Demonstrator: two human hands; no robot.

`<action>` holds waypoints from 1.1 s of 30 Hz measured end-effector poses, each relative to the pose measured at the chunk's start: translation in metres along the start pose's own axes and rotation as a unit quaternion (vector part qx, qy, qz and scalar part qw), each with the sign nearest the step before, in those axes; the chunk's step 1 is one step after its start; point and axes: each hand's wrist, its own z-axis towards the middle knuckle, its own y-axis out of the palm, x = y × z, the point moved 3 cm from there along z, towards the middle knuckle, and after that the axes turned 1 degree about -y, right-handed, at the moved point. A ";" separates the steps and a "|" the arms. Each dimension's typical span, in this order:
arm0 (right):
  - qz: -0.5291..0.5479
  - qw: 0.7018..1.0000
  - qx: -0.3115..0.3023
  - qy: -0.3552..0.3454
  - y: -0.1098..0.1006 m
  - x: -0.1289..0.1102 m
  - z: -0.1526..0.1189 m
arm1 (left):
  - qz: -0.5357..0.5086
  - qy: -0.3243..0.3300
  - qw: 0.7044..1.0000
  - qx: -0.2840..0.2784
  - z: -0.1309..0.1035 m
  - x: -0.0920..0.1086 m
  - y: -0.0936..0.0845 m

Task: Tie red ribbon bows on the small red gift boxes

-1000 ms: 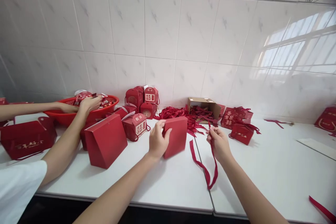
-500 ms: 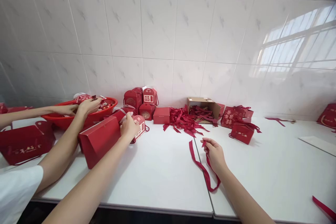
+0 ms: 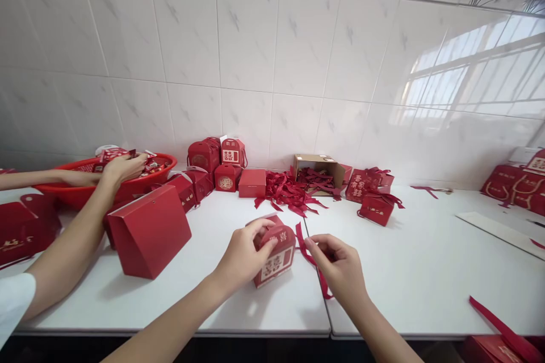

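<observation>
My left hand grips a small red gift box by its top, fingers wrapped over it. The box has a white panel with a red character on its front and is held at the front middle of the table. Just right of it, my right hand pinches a dark red ribbon, whose length hangs down beside the gap between the two tables. The ribbon's upper end is close to the box's right side. To the left stands a larger plain red box, apart from my hands.
At left, another person's hands are in a red basket of small packets. Loose ribbons lie beside a cardboard box. Red boxes are stacked by the wall; tied ones stand right. A ribbon lies near the front edge.
My left hand has brought the small gift box from beside the larger red box to the middle, close to my right hand. The right hand keeps the ribbon. The view has shifted to the right.
</observation>
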 end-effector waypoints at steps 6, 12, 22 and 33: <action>0.001 1.000 -0.009 -0.027 0.011 -0.014 -0.009 | -0.073 0.016 0.996 -0.039 -0.008 0.023 0.015; 0.030 0.999 0.015 0.011 0.020 -0.001 -0.004 | -0.115 -0.009 0.991 -0.063 -0.013 0.021 0.018; 0.029 0.998 0.055 0.020 0.022 0.005 -0.006 | -0.105 -0.027 0.992 -0.065 -0.009 0.016 0.020; -0.002 0.998 0.069 -0.007 0.024 -0.001 -0.006 | -0.110 -0.027 0.992 -0.062 -0.009 0.018 0.020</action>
